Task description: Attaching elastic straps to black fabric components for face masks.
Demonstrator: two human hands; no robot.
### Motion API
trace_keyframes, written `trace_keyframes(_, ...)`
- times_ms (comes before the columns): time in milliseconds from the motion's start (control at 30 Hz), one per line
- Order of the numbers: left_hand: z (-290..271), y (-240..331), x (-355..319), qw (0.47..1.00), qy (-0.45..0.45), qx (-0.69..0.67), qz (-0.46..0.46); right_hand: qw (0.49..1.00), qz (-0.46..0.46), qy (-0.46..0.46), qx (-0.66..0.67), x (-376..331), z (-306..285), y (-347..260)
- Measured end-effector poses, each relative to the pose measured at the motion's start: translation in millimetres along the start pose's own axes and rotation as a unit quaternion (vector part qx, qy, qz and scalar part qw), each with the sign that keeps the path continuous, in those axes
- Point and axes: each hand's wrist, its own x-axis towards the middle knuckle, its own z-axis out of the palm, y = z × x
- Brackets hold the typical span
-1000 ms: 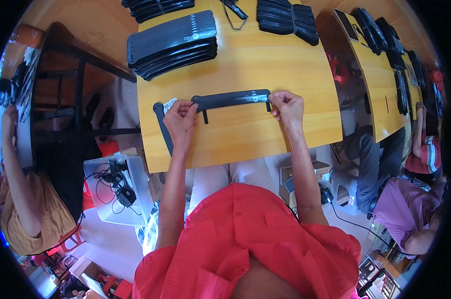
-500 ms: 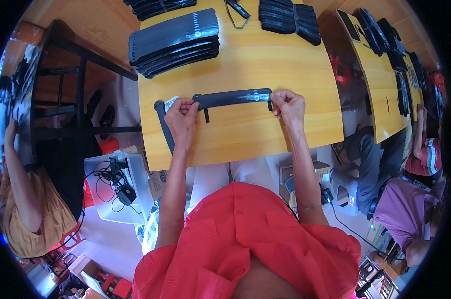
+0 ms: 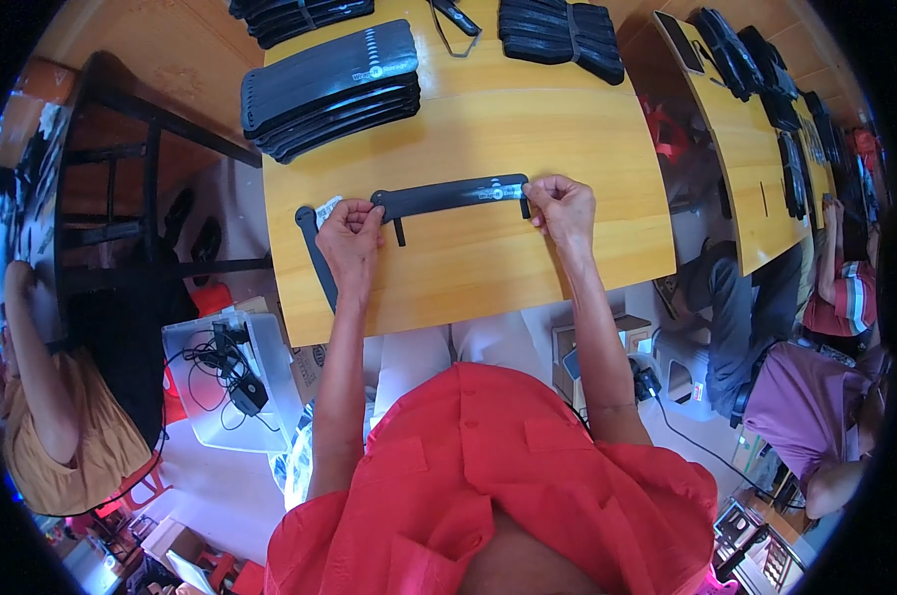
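A flat black strap, with a rounded left end and pale printing near its right end, stretches sideways just above or on the wooden table. My left hand pinches its left end between thumb and fingertips. At the other end, my right hand pinches the corner, fingers closed. Two short dark strips show below the strap; I cannot tell whether they belong to it or to the table. Beside my left hand a second black strap lies slanting, and a small whitish printed piece shows behind my fingers.
A stack of black straps stands at the table's far left, with banded black bundles farther right. The yellow table ends near my lap. A clear bin of cables stands low left. People work at tables on both sides.
The view has shifted slightly, so the table and stacks sit a little farther left. Both hands keep their hold on the strap's ends.
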Motion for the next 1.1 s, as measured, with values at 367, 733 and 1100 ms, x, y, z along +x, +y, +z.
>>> trace_keyframes(367,0,1,0,1.0,0.001,0.014,0.01,1.0,-0.009,0.006,-0.026,-2,1,-5)
trace_keyframes(733,2,7,-3,0.999,0.005,0.027,0.017,0.998,-0.037,0.025,-0.05,2,3,5)
trace_keyframes(1100,3,4,1,1.0,0.014,0.025,0.006,0.994,-0.037,0.037,-0.091,2,5,2)
